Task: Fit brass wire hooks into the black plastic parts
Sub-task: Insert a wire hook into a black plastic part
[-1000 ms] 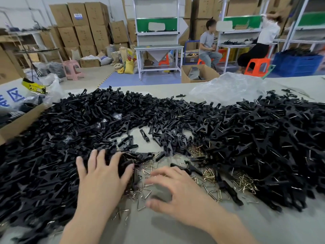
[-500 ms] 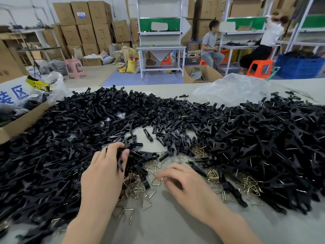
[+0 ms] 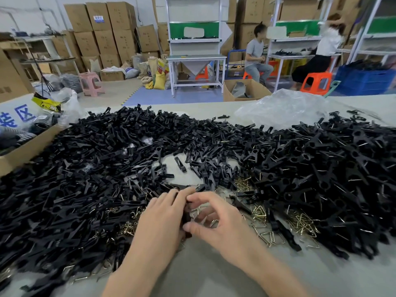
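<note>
Black part (image 3: 186, 213) is between my two hands, near the front edge of the table (image 3: 214, 275). My left hand (image 3: 162, 219) curls its fingers (image 3: 169, 197) round it, and my right hand (image 3: 216, 226) pinches it with thumb and forefinger. Loose hooks (image 3: 260, 212) lie just beside, in front of the big pile (image 3: 321, 168).

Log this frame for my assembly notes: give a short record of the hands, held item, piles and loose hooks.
left hand: grips a black part
right hand: pinches the same part; whether it also holds a hook cannot be told
hooks: loose on the table, right of the hands
left pile: bare black parts
right pile: parts with wire showing
bag: clear plastic, behind the piles
</note>
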Demonstrator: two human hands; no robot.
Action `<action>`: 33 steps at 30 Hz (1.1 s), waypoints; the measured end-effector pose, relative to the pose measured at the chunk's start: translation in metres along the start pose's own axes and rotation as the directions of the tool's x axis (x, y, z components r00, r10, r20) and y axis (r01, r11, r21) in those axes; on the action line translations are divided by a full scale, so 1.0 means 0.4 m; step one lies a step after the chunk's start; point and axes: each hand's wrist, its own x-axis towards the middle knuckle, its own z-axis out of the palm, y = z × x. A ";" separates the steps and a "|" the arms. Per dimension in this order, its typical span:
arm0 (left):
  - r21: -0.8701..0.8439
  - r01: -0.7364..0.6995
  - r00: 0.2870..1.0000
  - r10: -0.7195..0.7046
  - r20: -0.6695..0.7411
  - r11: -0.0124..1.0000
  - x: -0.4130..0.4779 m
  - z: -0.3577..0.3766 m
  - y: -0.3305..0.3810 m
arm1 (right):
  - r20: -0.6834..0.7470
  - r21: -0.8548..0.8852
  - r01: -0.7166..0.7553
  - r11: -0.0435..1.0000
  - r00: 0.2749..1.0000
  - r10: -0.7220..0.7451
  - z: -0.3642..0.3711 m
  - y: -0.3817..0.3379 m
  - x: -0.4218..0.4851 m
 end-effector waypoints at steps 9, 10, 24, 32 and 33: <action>-0.018 0.039 0.987 -0.041 -0.154 0.999 0.003 0.000 0.007 | 0.034 0.048 -0.115 0.992 0.993 0.113 0.002 -0.003 0.002; -0.029 0.065 0.983 -0.069 -0.169 0.997 0.003 -0.004 0.005 | 0.006 0.087 -0.130 0.988 0.991 0.130 -0.007 -0.002 0.005; -0.261 0.273 0.920 -0.331 -0.212 0.926 0.004 0.000 -0.007 | -0.060 0.805 -0.150 0.574 0.942 0.330 -0.053 0.001 0.029; -0.403 0.144 0.932 -0.260 -0.251 0.904 0.003 0.000 -0.006 | -0.010 0.811 -0.176 0.558 0.949 0.314 -0.051 -0.009 0.029; -0.483 0.139 0.937 -0.272 -0.219 0.865 0.002 0.002 0.002 | -0.008 0.791 -0.181 0.584 0.952 0.306 -0.049 -0.009 0.028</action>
